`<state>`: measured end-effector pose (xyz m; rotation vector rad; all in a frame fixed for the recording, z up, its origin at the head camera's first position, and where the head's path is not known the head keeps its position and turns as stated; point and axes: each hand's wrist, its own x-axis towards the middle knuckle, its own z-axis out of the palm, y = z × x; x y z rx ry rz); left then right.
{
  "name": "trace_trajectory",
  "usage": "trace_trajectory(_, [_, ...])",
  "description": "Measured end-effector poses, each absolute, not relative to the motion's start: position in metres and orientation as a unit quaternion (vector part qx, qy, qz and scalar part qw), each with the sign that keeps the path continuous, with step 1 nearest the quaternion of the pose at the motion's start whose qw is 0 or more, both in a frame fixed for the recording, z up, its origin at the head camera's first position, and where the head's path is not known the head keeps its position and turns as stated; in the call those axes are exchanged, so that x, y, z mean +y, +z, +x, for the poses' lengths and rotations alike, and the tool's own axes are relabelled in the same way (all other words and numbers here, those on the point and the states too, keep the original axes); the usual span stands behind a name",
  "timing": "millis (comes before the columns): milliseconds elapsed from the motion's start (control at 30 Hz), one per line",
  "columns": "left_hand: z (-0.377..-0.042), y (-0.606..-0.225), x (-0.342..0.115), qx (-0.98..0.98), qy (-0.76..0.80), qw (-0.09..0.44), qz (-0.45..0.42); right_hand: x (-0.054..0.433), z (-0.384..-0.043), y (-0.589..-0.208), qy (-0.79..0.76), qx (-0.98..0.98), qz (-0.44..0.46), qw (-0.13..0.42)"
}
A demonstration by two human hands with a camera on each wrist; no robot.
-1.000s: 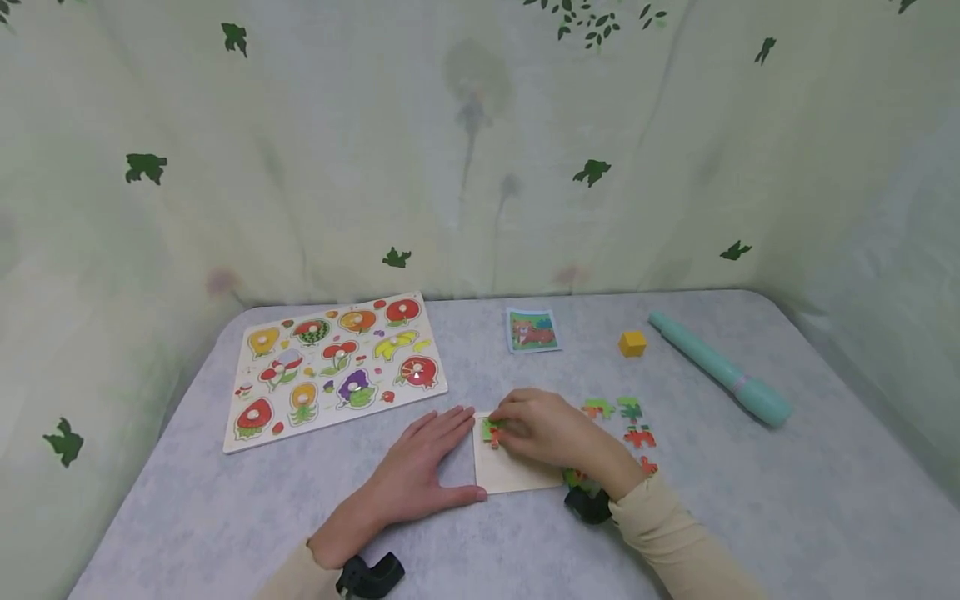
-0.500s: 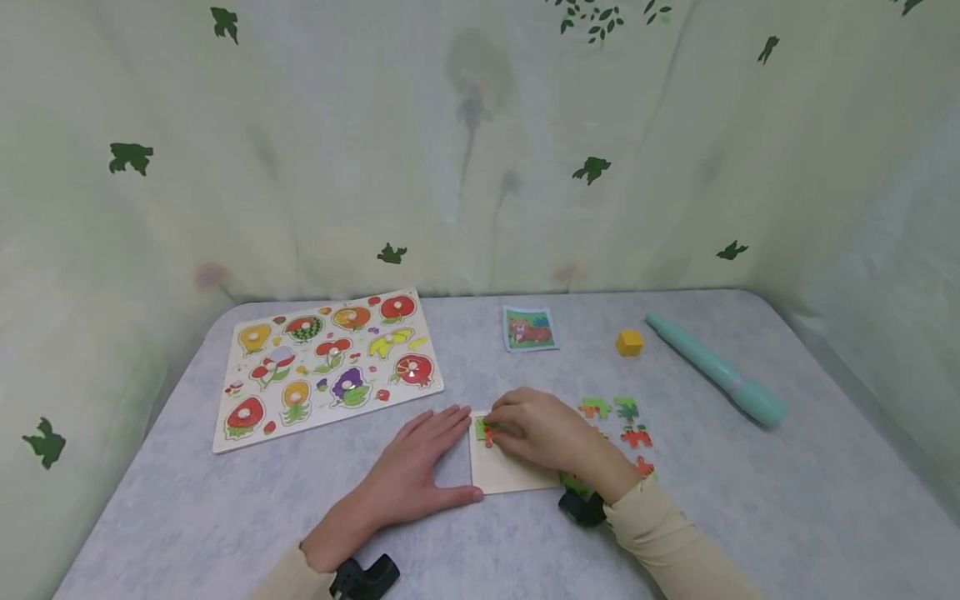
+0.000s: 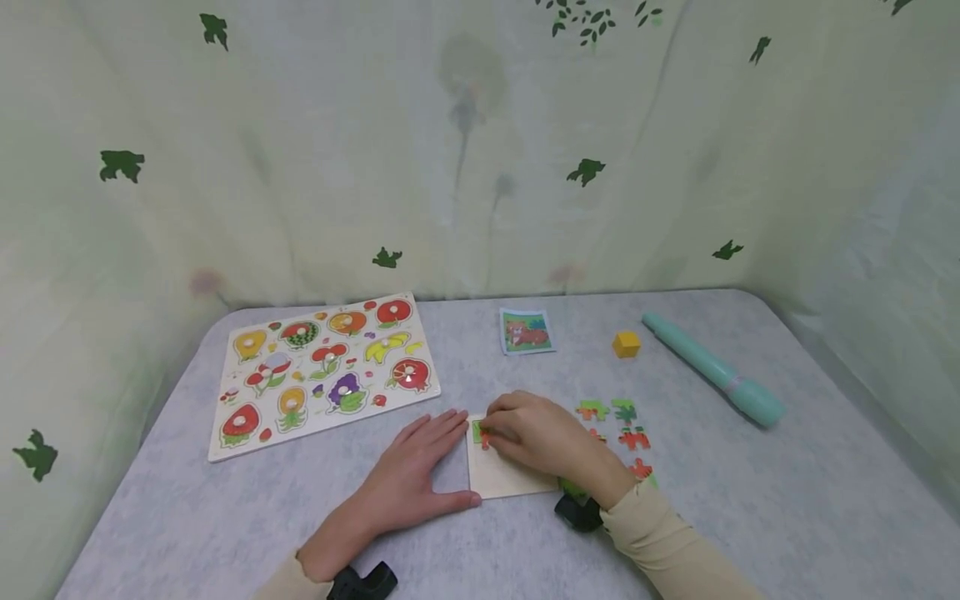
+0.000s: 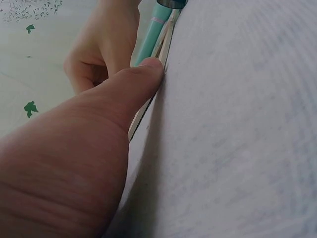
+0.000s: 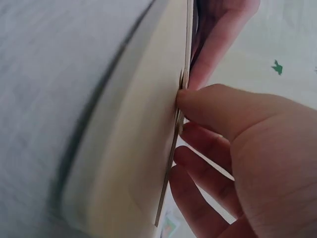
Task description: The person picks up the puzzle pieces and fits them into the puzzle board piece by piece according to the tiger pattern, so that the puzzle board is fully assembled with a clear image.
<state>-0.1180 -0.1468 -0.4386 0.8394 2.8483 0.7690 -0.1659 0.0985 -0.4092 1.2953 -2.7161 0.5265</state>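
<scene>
A thin square wooden board (image 3: 510,485) lies on the table. My left hand (image 3: 416,471) is spread beside it, fingertips at the far left corner and thumb at the near left corner. At the board's far left part, my right hand (image 3: 543,437) pinches a small green and red jigsaw piece (image 3: 483,437), partly hidden by the fingers. In the right wrist view, the thumb and fingers (image 5: 198,136) meet low over the board. Right of the board lie several loose jigsaw pieces (image 3: 634,437); the right wrist hides some of them.
At the back left lies a fruit puzzle board (image 3: 307,383). A small picture card (image 3: 527,332) of an animal, a yellow cube (image 3: 626,344) and a teal, club-shaped tube (image 3: 712,368) are towards the back right. A leaf-patterned curtain (image 3: 480,208) hangs behind the table.
The head view has shifted slightly. My right fingers stay at the far left part of the board with the jigsaw piece; my left hand stays at the board's edge.
</scene>
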Motion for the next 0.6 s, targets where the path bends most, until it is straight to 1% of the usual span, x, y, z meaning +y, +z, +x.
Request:
trace_trajectory(233, [-0.1198,-0.4360,-0.1485,0.927,0.250,0.033,0.278,0.0958,-0.1668,-0.4088,0.164,-0.888,0.424,0.061])
trace_trajectory(467, [-0.1178,-0.4397,-0.1470,0.927,0.260,0.047,0.266,0.0961,-0.1629,-0.4104,0.172,-0.897,0.405,0.046])
trace_trajectory(600, [-0.1178,-0.4379,-0.1467,0.929,0.256,0.043,0.265,0.0956,-0.1637,-0.4114,0.172,-0.899,0.400,0.047])
